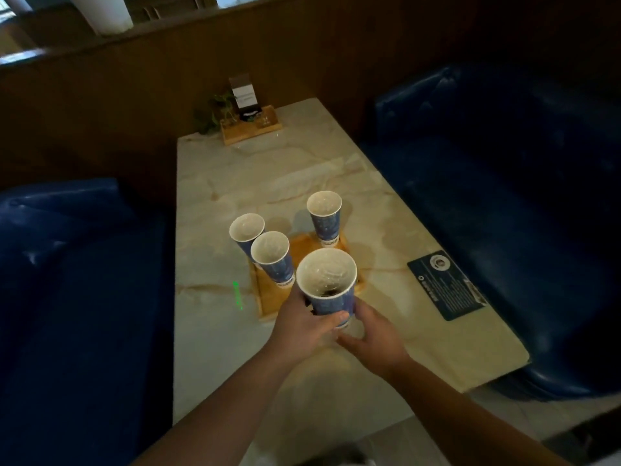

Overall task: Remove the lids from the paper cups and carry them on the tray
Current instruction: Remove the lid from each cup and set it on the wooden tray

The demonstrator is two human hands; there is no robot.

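Cups stand lidless: three on the wooden tray (268,297) at centre frame, the fourth cup (331,287) upright just below them, over the tray's near edge. The left hand (302,326) wraps its fingers (331,321) around the cup's lower wall; the right hand (373,338) curls beneath its base, holding something pale (a lid, perhaps; I cannot tell). A little dark liquid sits inside. Its long axis is vertical, and the open tray spot lies directly beyond the hands. Nearest obstacle is the middle cup (273,260), just upper left. A dark placard (447,285) lies on the bench (235,183) at right.
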